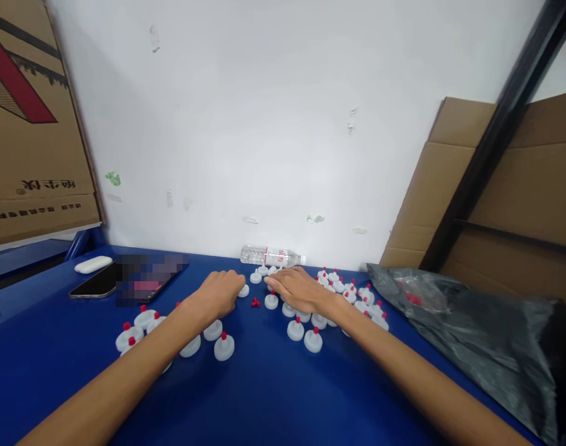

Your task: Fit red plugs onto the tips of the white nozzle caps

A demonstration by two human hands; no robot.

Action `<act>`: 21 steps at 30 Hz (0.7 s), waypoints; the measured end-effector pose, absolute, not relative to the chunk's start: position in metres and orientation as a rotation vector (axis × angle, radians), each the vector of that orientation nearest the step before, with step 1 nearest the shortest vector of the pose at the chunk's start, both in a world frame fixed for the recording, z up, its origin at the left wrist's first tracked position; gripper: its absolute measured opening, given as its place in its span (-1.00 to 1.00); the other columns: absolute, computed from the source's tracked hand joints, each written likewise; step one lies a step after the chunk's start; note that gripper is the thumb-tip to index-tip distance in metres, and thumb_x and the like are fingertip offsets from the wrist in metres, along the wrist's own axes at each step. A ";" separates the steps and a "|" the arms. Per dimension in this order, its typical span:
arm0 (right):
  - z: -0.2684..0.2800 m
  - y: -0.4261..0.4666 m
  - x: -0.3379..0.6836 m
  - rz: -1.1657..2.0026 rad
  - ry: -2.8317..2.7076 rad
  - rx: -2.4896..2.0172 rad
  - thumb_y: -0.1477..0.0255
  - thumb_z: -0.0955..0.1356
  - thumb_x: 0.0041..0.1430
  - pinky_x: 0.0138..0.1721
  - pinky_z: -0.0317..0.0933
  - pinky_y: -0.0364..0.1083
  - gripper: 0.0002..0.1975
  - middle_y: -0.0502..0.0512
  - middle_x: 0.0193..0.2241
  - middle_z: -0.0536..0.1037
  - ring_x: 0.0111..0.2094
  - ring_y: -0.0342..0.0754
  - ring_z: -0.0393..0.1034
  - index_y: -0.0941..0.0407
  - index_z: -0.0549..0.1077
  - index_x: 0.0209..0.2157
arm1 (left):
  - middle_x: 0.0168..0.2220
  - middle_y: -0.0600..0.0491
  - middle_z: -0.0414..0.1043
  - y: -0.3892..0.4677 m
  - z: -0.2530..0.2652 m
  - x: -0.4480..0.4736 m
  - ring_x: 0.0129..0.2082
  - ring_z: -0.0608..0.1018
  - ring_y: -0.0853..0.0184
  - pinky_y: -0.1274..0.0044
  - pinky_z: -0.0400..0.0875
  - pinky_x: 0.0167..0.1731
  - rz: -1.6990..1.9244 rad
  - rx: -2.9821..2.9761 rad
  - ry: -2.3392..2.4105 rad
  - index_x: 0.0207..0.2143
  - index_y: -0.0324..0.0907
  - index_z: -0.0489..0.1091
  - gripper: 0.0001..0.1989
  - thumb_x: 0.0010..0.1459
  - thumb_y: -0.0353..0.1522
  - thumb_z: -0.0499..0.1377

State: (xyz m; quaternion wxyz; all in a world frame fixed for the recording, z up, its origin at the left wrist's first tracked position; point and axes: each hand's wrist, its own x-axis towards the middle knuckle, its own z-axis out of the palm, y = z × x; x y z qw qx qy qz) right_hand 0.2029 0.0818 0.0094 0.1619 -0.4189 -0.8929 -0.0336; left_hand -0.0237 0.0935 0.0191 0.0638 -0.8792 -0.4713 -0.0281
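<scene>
Fingers beside caps, red tips upward

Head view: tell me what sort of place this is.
Probably a workbench in a workshop or storeroom: many white caps with red tips stand on a blue tabletop against a scuffed wall, with a large printed cardboard box at the left.

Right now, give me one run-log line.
left hand: at white cap | right hand: among white caps | red pieces: between hands | bottle: on its side
</scene>
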 end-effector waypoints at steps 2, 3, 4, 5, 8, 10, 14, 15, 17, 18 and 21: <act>0.011 0.080 0.202 -0.102 -2.543 -1.184 0.20 -0.02 0.47 -0.12 0.24 0.03 -0.45 0.03 -0.39 0.57 -0.30 -0.02 0.47 0.08 0.40 -0.41 | -0.26 -0.14 0.50 0.092 0.021 -0.024 -0.23 0.57 0.14 0.39 0.37 -0.22 -0.071 -2.626 -1.427 -0.27 -0.20 0.42 -0.85 0.09 -0.51 0.12; 0.012 0.078 0.203 -0.116 -2.528 -1.178 0.21 -0.01 0.47 -0.11 0.25 0.03 -0.46 0.04 -0.39 0.57 -0.30 -0.02 0.48 0.07 0.42 -0.39 | -0.26 -0.13 0.50 0.091 0.022 -0.024 -0.24 0.56 0.15 0.40 0.36 -0.22 -0.062 -2.613 -1.433 -0.27 -0.19 0.42 -0.85 0.09 -0.51 0.13; 0.013 0.075 0.205 -0.142 -2.498 -1.175 0.21 0.01 0.47 -0.10 0.26 0.04 -0.48 0.05 -0.37 0.59 -0.29 0.00 0.49 0.07 0.45 -0.34 | -0.27 -0.12 0.50 0.090 0.023 -0.024 -0.24 0.56 0.15 0.41 0.36 -0.22 -0.058 -2.607 -1.434 -0.28 -0.19 0.42 -0.85 0.09 -0.51 0.13; 0.015 0.071 0.207 -0.180 -2.454 -1.175 0.20 0.04 0.46 -0.09 0.27 0.05 -0.52 0.07 -0.32 0.60 -0.25 0.02 0.50 0.07 0.48 -0.26 | -0.27 -0.12 0.50 0.089 0.024 -0.024 -0.24 0.56 0.16 0.42 0.35 -0.23 -0.056 -2.603 -1.436 -0.28 -0.19 0.42 -0.86 0.09 -0.51 0.13; 0.018 0.058 0.214 -0.292 -2.289 -1.215 0.16 0.19 0.39 -0.07 0.32 0.08 -0.62 0.17 -0.11 0.58 -0.10 0.10 0.48 0.06 0.44 0.03 | -0.28 -0.11 0.50 0.087 0.030 -0.023 -0.27 0.55 0.17 0.44 0.33 -0.28 -0.055 -2.591 -1.391 -0.32 -0.19 0.41 -0.87 0.13 -0.51 0.09; 0.019 0.049 0.218 -0.311 -2.208 -1.259 0.21 0.22 0.38 -0.16 0.38 0.07 -0.62 0.20 -0.05 0.52 -0.13 0.10 0.48 0.05 0.36 0.12 | -0.31 -0.10 0.50 0.087 0.033 -0.020 -0.33 0.54 0.18 0.45 0.29 -0.34 -0.099 -2.609 -1.311 -0.36 -0.18 0.41 -0.85 0.17 -0.50 0.05; 0.014 0.036 0.220 -0.299 -2.207 -1.196 0.38 0.15 0.42 -0.16 0.41 0.07 -0.66 0.23 -0.02 0.44 -0.12 0.07 0.45 0.06 0.27 0.16 | -0.37 -0.02 0.52 0.086 0.038 -0.010 -0.40 0.53 0.25 0.51 0.17 -0.46 -0.327 -2.718 -1.128 -0.32 -0.15 0.42 -0.84 0.19 -0.48 0.05; 0.012 0.034 0.221 -0.298 -2.234 -1.156 0.41 0.15 0.42 -0.10 0.40 0.08 -0.66 0.22 -0.01 0.44 -0.07 0.08 0.43 0.05 0.25 0.17 | -0.34 0.00 0.53 0.085 0.038 -0.007 -0.38 0.53 0.26 0.52 0.16 -0.46 -0.395 -2.735 -1.090 -0.26 -0.14 0.43 -0.83 0.20 -0.49 0.06; 0.009 0.032 0.222 -0.291 -2.303 -1.097 0.46 0.15 0.41 -0.02 0.36 0.12 -0.65 0.18 -0.01 0.45 -0.01 0.09 0.38 0.03 0.23 0.18 | -0.28 0.01 0.54 0.084 0.037 -0.002 -0.33 0.55 0.26 0.53 0.15 -0.46 -0.511 -2.745 -1.040 -0.18 -0.13 0.44 -0.80 0.22 -0.48 0.06; 0.008 0.031 0.222 -0.291 -2.337 -1.082 0.48 0.16 0.40 -0.02 0.36 0.13 -0.63 0.16 -0.03 0.47 -0.02 0.09 0.38 0.02 0.21 0.19 | -0.25 0.01 0.54 0.084 0.036 0.000 -0.32 0.55 0.27 0.54 0.15 -0.46 -0.548 -2.744 -1.026 -0.16 -0.13 0.44 -0.79 0.24 -0.47 0.06; 0.006 0.031 0.225 -0.310 -2.384 -1.067 0.48 0.18 0.38 -0.07 0.38 0.14 -0.57 0.15 -0.11 0.50 -0.07 0.09 0.38 0.00 0.14 0.25 | -0.23 0.01 0.53 0.083 0.031 0.004 -0.30 0.55 0.27 0.54 0.16 -0.46 -0.601 -2.719 -1.001 -0.18 -0.15 0.46 -0.82 0.25 -0.46 0.07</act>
